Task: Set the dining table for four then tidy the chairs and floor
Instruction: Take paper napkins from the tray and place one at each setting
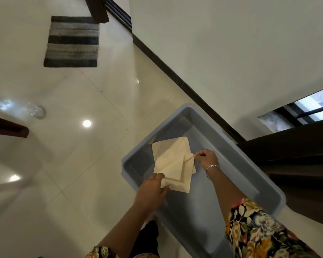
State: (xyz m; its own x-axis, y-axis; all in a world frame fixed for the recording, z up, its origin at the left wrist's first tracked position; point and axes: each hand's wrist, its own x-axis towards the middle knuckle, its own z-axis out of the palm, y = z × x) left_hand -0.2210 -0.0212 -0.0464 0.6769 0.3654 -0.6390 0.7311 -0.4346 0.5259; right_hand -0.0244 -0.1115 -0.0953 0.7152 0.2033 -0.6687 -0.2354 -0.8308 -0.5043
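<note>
A small stack of cream folded napkins [172,162] hangs over a grey plastic bin [237,161] on the floor. My left hand [151,192] grips the stack's lower left corner, thumb on top. My right hand [206,158], a bracelet on its wrist, pinches the right corner of the top napkin between thumb and fingertips. The bin's visible inside holds nothing else.
Glossy cream floor tiles [73,155] spread to the left. A striped grey-black mat [72,41] lies far off near a dark wooden leg [98,8]. A clear crumpled plastic item [35,110] sits on the floor at left. Dark wooden furniture [296,157] stands right of the bin.
</note>
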